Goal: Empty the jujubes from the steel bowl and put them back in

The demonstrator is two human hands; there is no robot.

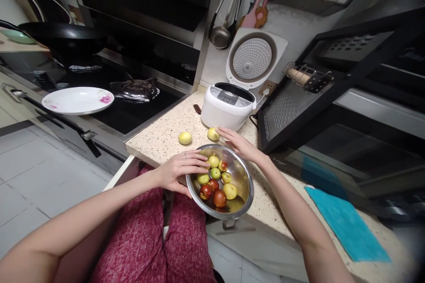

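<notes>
A steel bowl [246, 185] is tilted toward me at the counter's edge, holding several yellow, green and red-brown fruits. My left hand [179, 169] grips its left rim, fingers reaching inside and thumb outside. On the counter beyond the bowl lie two yellow oval fruits that look like lemons: a left lemon [185, 138] on its own and a right lemon [213, 134]. My right hand [235, 141] stretches past the bowl's far right rim, and its extended fingertips touch the right lemon without wrapping round it.
An open white rice cooker [222, 112] stands just behind the lemons. A flowered white plate [75, 101] and a black wok [66, 37] sit on the stove at left. A dark oven [332, 128] and a blue cloth [345, 221] are at right.
</notes>
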